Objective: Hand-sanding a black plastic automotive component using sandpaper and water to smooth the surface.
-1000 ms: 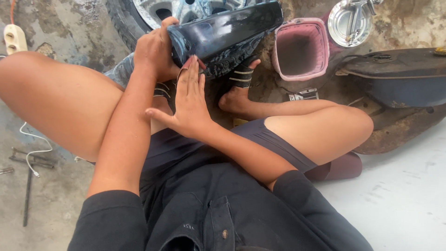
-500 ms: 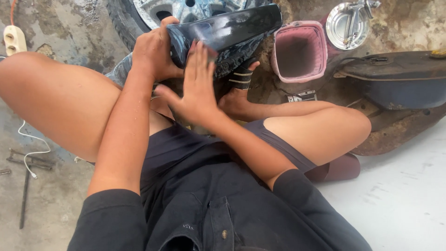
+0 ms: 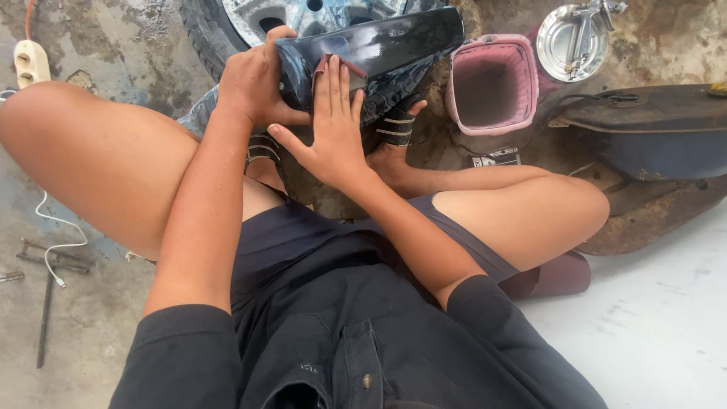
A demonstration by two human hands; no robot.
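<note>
I sit on the floor with a glossy dark blue-black curved panel (image 3: 401,42) held over my knees. My left hand (image 3: 254,79) grips the panel's left end, fingers wrapped around its edge. My right hand (image 3: 333,125) lies flat against the panel's face, fingers straight and together. Under its fingertips it presses a small reddish-brown sheet of sandpaper (image 3: 347,67). My sandalled feet sit just below the panel.
Behind the panel stands a tyre with a silver wheel (image 3: 303,14). A pink bucket (image 3: 492,83), a shiny round metal part (image 3: 572,42) and a dark body panel (image 3: 651,136) are at right. A power strip (image 3: 29,62), a white cable (image 3: 53,242) and metal tools (image 3: 45,261) lie at left.
My right hand has slid up from below the panel onto its face, pressing the sandpaper there. My left hand keeps its grip.
</note>
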